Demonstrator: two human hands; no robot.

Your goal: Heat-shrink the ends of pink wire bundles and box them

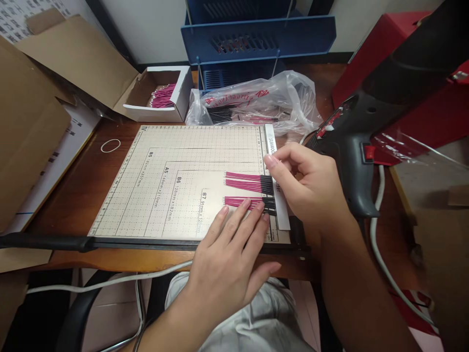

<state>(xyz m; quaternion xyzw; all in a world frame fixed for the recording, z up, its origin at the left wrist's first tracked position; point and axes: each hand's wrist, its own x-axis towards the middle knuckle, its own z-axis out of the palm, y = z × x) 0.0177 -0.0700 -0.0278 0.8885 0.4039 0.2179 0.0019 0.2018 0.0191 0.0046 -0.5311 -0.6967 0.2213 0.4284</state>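
Short magenta wires with black sleeves at one end lie side by side on a paper cutter board printed with size lines. Their black ends point toward the white guide strip. An upper group of wires lies uncovered. My left hand is spread flat, its fingertips resting on the lower group of wires. Over the guide strip, my right hand is closed, thumb against curled fingers. Whatever may be between those fingertips is hidden or too small to make out.
A dark heat gun stands at the right, its white cable hanging down. Behind the board are an open box of magenta wires, a clear plastic bag and blue trays. The cutter's black handle extends left.
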